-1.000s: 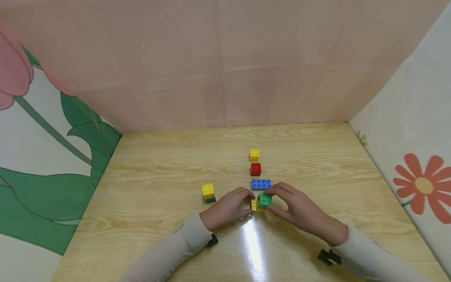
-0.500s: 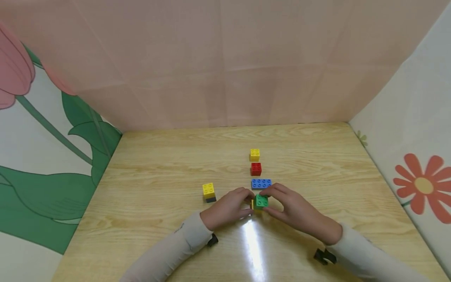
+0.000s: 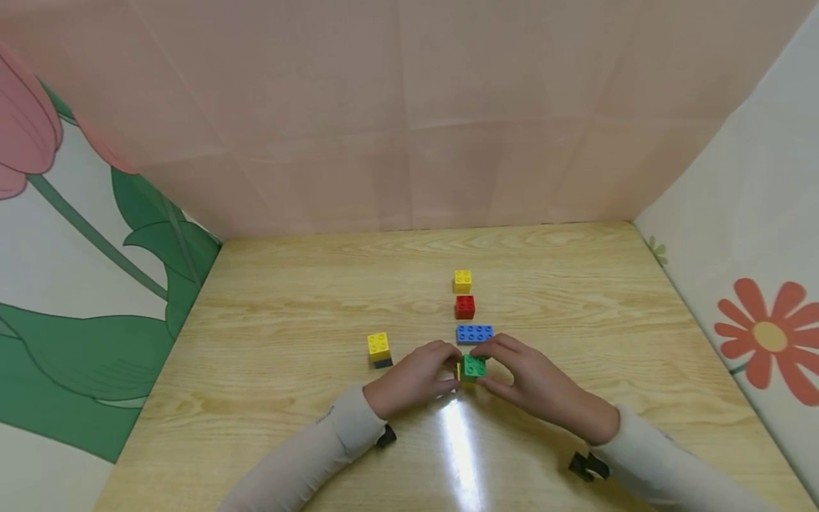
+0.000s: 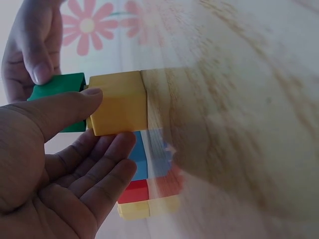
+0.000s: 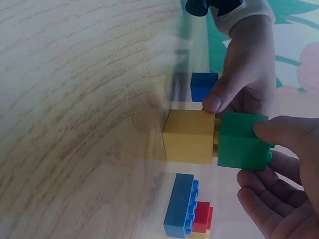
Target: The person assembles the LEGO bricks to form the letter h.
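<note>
My left hand point(image 3: 419, 377) pinches a yellow building brick point(image 5: 189, 137) between thumb and fingers, its base at the tabletop. Directly over it is a green brick point(image 3: 474, 367), pinched by the thumb and fingers of my right hand point(image 3: 544, 380). In the right wrist view the green brick lines up roughly with the yellow one, and yellow studs show in a narrow gap between them. From the head, the green brick hides most of the yellow one; only a thin yellow strip shows at its left.
Beyond the hands, a long blue brick point(image 3: 475, 335), a red brick point(image 3: 465, 307) and another yellow brick point(image 3: 463, 281) form a line going away. Left of them, a yellow brick point(image 3: 378, 345) sits on a dark brick point(image 3: 383, 363). Fabric-covered walls border the wooden table point(image 3: 307, 284).
My right hand has moved left with the green brick, from right of the held yellow brick to over it, then slightly lower. My left hand has stayed in place.
</note>
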Tool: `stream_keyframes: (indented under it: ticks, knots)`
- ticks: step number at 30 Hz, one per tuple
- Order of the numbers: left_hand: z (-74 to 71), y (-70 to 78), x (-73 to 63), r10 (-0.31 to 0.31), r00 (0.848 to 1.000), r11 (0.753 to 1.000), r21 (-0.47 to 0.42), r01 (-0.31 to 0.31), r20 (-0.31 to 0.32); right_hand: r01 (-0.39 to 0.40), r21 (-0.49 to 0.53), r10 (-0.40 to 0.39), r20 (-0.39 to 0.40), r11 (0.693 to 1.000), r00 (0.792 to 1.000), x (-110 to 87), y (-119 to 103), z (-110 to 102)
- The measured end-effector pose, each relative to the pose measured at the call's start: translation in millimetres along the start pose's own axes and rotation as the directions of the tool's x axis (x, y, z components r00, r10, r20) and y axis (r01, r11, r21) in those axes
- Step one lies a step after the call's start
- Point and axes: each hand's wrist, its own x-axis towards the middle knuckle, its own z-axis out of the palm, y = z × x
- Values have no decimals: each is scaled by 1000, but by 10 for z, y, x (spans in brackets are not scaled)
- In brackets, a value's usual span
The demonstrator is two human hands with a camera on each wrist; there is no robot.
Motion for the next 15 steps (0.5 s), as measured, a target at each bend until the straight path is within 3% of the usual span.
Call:
stream_keyframes:
  ticks: [15]
  knots:
    - [-10, -14, 1, -4, 1000, 1000, -5, 4, 13, -7, -2, 7, 16, 1000, 1000, 12, 18, 11]
